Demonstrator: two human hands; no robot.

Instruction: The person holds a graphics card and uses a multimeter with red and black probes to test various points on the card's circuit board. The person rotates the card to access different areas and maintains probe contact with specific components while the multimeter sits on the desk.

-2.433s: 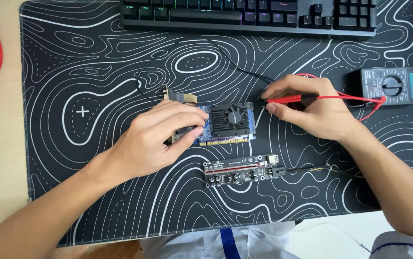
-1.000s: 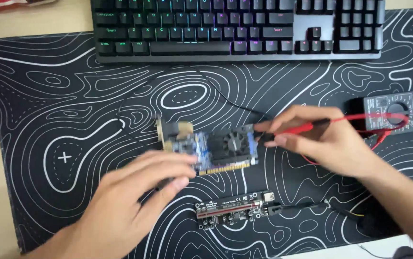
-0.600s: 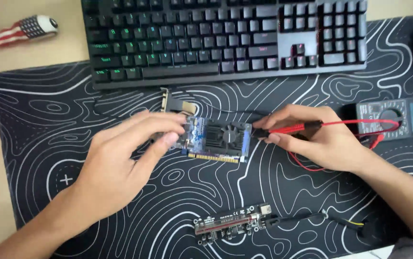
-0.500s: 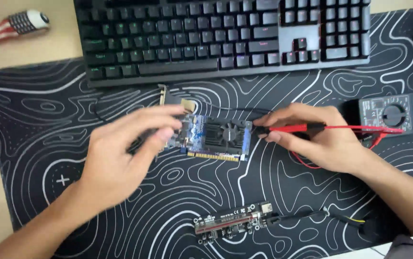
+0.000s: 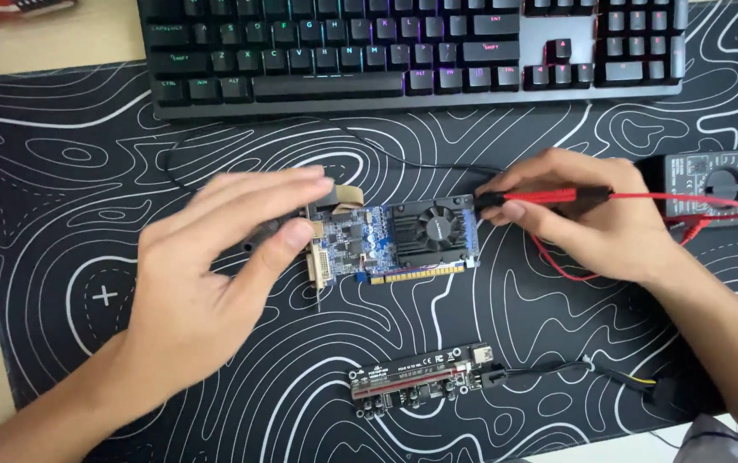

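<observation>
**Probing a small graphics card on a patterned desk mat**

The small blue graphics card with a black fan [image 5: 403,238] lies flat near the centre of the black desk mat with white contour lines [image 5: 78,171]. The left hand [image 5: 206,283], at 9 o'clock from the card, is partly closed: thumb and fingers pinch the card's metal bracket end, steadying it. The right hand [image 5: 588,214], at 3 o'clock, is curled around a red-handled multimeter probe [image 5: 549,197], its tip touching the card's right edge. A second, black probe seems to lie under the same grip, though this cannot be told for certain.

Compared with the view half a second earlier, the card sits in much the same spot under the keyboard; the left hand has settled at the bracket and the probe remains at the right edge, suggesting a reading is being held.

At 12 o'clock stands a black backlit mechanical keyboard [image 5: 412,47]; at 3 o'clock, a dark grey multimeter with a rotary dial [image 5: 720,184]; at 6 o'clock, a narrow black riser board with cabling [image 5: 425,386].
</observation>
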